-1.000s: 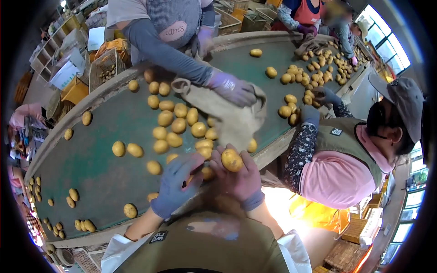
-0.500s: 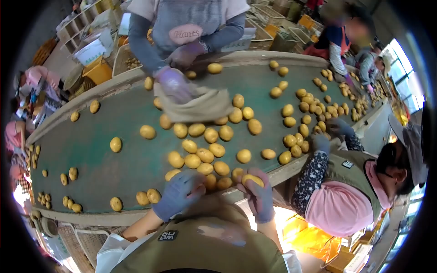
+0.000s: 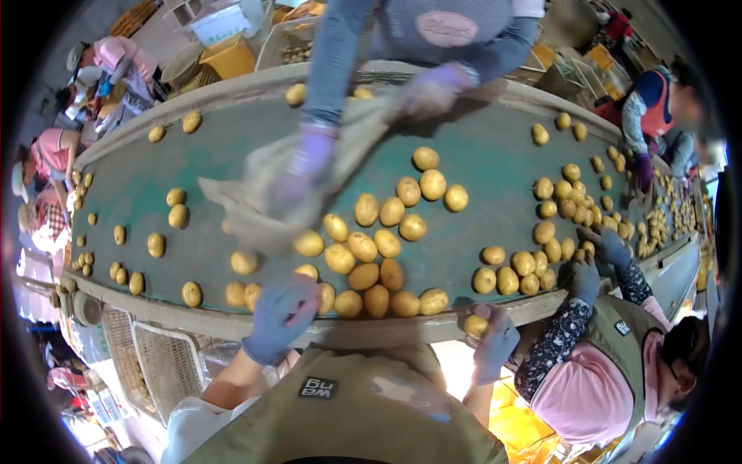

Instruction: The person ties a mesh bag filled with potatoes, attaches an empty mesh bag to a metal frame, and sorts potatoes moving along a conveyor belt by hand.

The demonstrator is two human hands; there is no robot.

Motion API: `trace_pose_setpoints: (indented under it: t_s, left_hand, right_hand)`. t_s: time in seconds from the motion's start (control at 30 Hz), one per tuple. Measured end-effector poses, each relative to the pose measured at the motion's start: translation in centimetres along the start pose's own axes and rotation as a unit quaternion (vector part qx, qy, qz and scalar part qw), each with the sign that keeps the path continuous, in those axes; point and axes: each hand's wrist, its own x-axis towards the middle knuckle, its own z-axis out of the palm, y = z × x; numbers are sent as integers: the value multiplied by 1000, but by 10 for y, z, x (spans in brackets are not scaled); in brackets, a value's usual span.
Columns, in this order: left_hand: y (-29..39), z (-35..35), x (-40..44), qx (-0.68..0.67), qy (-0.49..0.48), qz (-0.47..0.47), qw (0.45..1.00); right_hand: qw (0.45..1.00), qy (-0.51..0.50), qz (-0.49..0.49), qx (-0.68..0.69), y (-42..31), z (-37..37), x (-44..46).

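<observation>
1. Left of the frame: a few oval yellow potatoes (image 3: 156,245) lie scattered on the flat green conveyor belt (image 3: 124,185).
2. Lower left of centre: the left hand (image 3: 282,317), in a blue-grey fabric glove, is by the belt's near edge, fingers loosely curled; whether they pinch anything, I cannot tell.
3. Upper centre: a co-worker's purple-gloved hand (image 3: 305,170) is on a blurred grey-beige cloth (image 3: 359,147).
4. Lower centre: a potato cluster (image 3: 376,301) lies between the wearer's hands.
5. Lower right of centre: the right hand (image 3: 497,344), similarly gloved, pinches one rounded yellow potato (image 3: 475,326) at its left side, well apart from the left hand; covering fingers leave its long axis unclear.
6. Right: another co-worker's grey-gloved hand (image 3: 585,280) is near more potatoes.
</observation>
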Motion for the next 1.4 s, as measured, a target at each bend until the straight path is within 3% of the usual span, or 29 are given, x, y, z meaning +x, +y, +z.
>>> trace_pose_setpoints:
  t_s: [0.07, 0.17, 0.27, 0.3, 0.37, 0.43, 0.57, 0.67, 0.7, 0.73, 0.77, 0.8, 0.87, 0.9, 0.93, 1.0, 1.07, 1.13, 1.2, 1.27, 1.33, 1.4]
  left_hand:
    - [-5, -7, -1, 39, 40, -27, 998]
    - [-14, -7, -9, -30, 124, -141, 982]
    - [-14, 3, -9, -18, 118, -200, 972]
    - [-14, 7, -10, -17, 119, -204, 972]
    - [-17, 13, -13, 20, 121, -165, 979]
    - [-19, 9, -12, 26, 119, -159, 980]
    - [-32, 7, -16, 68, 116, -138, 981]
    - [-31, 10, -17, 55, 115, -181, 975]
    - [-29, 13, -15, 56, 121, -179, 975]
    - [-24, 14, -13, 27, 120, -200, 972]
    - [-23, 15, -11, -2, 118, -221, 968]
    - [-25, 14, -10, 0, 122, -221, 968]
    - [-33, 15, -8, 52, 107, -164, 979]
    - [-33, 14, -6, 55, 111, -164, 979]
    - [-32, 17, -3, 57, 105, -164, 979]
    - [-32, 17, -1, 60, 100, -167, 979]
    - [-34, 18, 0, 40, 95, -159, 982]
    - [-38, 18, 4, 59, 90, -147, 983]
    - [-46, 9, 18, 80, 87, -133, 984]
    - [-63, -16, 49, 227, 105, -38, 968]
    - [-111, -33, 58, 214, 221, -165, 937]
    - [-131, -63, 74, 153, 282, -192, 927]
  right_hand:
    - [1000, -8, -11, -28, 7, -7, 13]
    - [982, -42, -169, -72, 14, -14, 35]
    - [973, -41, -219, -57, 30, -21, 52]
    - [993, -32, -91, -63, 26, -25, 54]
    - [992, -6, -81, -93, 22, -24, 56]
    - [999, 0, 28, 31, 7, -16, 48]
    - [998, -9, -2, 65, 31, -19, 54]
    - [995, 70, -76, 10, 11, 4, 47]
    - [970, 36, -213, -112, 19, -4, 51]
    - [987, -63, -69, 128, 23, -14, 47]
    - [926, -82, 103, 354, 27, -23, 43]
    - [925, -86, 101, 356, 27, -27, 41]
    - [714, -209, 272, 610, 27, -30, 39]
    - [711, -176, 284, 619, 25, -29, 32]
    - [709, -180, 284, 620, 26, -31, 27]
    - [791, -182, 279, 512, 20, -29, 16]
    - [785, -168, 283, 524, 12, -26, 8]
    - [833, -206, 226, 462, 7, -20, 5]
    - [846, -184, 240, 440, 6, -15, 8]
    - [859, -211, 220, 412, 13, -15, 10]
    - [867, -184, 254, 388, 20, -17, 15]
    - [862, -169, 263, 399, 27, -15, 20]
